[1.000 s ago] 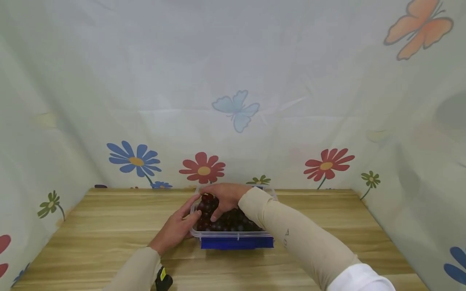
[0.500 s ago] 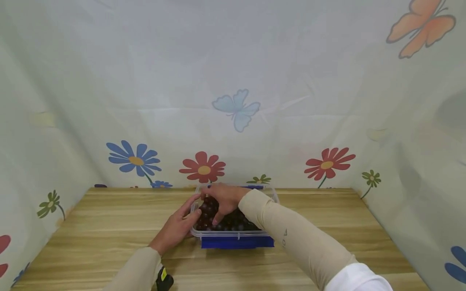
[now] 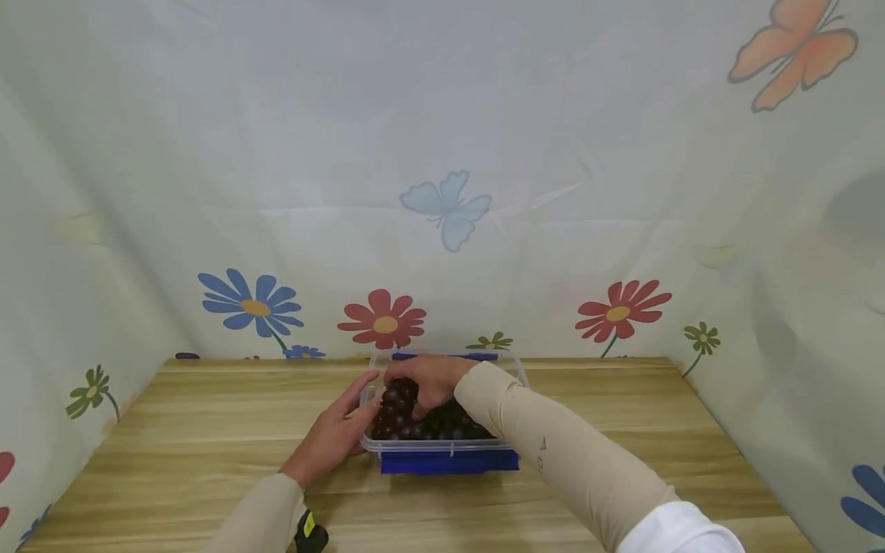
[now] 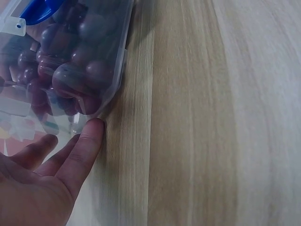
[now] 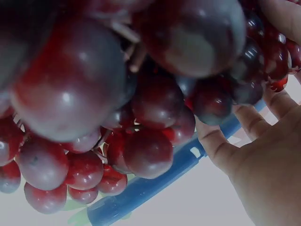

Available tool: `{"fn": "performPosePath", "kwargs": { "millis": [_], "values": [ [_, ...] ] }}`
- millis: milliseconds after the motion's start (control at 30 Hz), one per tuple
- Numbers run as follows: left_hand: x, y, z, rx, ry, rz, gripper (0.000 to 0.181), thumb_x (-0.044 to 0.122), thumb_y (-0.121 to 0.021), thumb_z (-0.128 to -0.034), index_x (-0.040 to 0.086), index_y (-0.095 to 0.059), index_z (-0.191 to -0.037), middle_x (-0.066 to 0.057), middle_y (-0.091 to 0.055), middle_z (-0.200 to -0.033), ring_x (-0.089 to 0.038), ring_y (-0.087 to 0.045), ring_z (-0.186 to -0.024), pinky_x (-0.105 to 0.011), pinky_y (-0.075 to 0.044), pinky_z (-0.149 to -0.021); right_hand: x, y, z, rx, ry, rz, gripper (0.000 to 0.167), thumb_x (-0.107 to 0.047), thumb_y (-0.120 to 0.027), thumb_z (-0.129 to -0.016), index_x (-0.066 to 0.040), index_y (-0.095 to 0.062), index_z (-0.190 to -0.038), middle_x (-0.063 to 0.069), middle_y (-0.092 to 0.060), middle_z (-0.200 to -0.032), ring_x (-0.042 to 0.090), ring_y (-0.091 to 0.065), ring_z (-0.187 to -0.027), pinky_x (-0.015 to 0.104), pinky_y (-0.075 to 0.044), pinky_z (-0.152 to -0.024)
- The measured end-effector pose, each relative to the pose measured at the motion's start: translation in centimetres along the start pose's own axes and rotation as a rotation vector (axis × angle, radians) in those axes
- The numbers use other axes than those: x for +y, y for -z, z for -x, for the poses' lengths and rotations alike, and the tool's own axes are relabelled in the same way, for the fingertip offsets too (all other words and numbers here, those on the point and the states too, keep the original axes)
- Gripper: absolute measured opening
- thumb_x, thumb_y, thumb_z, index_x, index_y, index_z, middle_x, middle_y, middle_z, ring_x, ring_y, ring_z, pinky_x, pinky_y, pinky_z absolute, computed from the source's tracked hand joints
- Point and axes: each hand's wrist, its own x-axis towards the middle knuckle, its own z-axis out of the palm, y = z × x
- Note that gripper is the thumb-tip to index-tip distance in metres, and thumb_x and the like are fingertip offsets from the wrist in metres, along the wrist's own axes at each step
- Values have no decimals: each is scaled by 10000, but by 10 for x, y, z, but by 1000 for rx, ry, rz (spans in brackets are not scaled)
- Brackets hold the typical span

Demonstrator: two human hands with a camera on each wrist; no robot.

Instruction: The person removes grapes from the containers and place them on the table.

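A clear plastic food container point(image 3: 449, 445) with blue clip latches stands on the wooden table, full of dark red grapes point(image 3: 394, 418). My left hand point(image 3: 332, 434) rests against its left end, the thumb near the rim. In the left wrist view, the left fingers point(image 4: 82, 150) are nearly straight and touch the lower corner of the container wall point(image 4: 110, 92). My right hand point(image 3: 432, 380) reaches over the rim into the container. In the right wrist view, its fingers point(image 5: 214, 141) curl behind the bunch of grapes point(image 5: 150, 153), and their tips are partly hidden.
The wooden table point(image 3: 608, 430) extends around the container. A cloth backdrop point(image 3: 332, 253) with printed flowers and butterflies rises behind and at both sides. A black strap or device with a yellow mark point(image 3: 311, 531) sits by the left wrist.
My right hand has shifted slightly and its thumb has moved a little to the right over the grapes. The blue latch at the back edge shows more. The left hand stays in place.
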Motion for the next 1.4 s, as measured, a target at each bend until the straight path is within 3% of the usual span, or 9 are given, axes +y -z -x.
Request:
{"fn": "performPosePath", "kwargs": {
  "millis": [167, 300, 600, 1000, 1400],
  "values": [
    [1, 0, 0, -6, 4, 5, 540, 530, -544, -1055, 502, -365, -1564, -160, -360, -1683, -425, -567, -1384, -450, -624, -924, -2, -5, -3, -20, -41, 12, 726, -293, -875, -848, -293, -519, -1481, -32, -620, -1437, 165, -584, -1325, 380, -474, -1162],
    [0, -1, -1, -5, 5, 6, 537, 530, -543, -1055, 502, -367, -1562, -156, -353, -1688, -424, -559, -1392, -446, -624, -925, -4, -7, -7, -22, -75, 20, 707, -292, -877, -847, -311, -525, -1460, -27, -638, -1407, 172, -597, -1303, 390, -476, -1159],
    [-2, -1, 0, -11, 2, 24, 520, 510, -547, -1060, 510, -379, -1552, -168, -361, -1681, -424, -563, -1382, -438, -631, -903, -5, -13, -14, -36, -28, 23, 659, -201, -850, -849, -247, -557, -1437, -55, -673, -1297, 101, -602, -1126, 323, -515, -1097],
    [-3, 1, -2, -2, -12, 14, 528, 522, -544, -1058, 486, -384, -1560, -154, -346, -1693, -452, -515, -1428, -456, -620, -934, 0, -11, -16, -10, -13, 6, 609, -219, -878, -834, -313, -614, -1375, -67, -685, -1299, 111, -618, -1170, 336, -515, -1096],
    [-5, 1, -3, 5, -14, 4, 545, 554, -557, -1040, 489, -390, -1554, -155, -364, -1683, -453, -500, -1440, -462, -617, -942, 0, -8, -12, 22, -15, -46, 566, -186, -865, -829, -316, -637, -1331, -65, -676, -1276, 114, -595, -1139, 340, -519, -1080]
  ]
}}
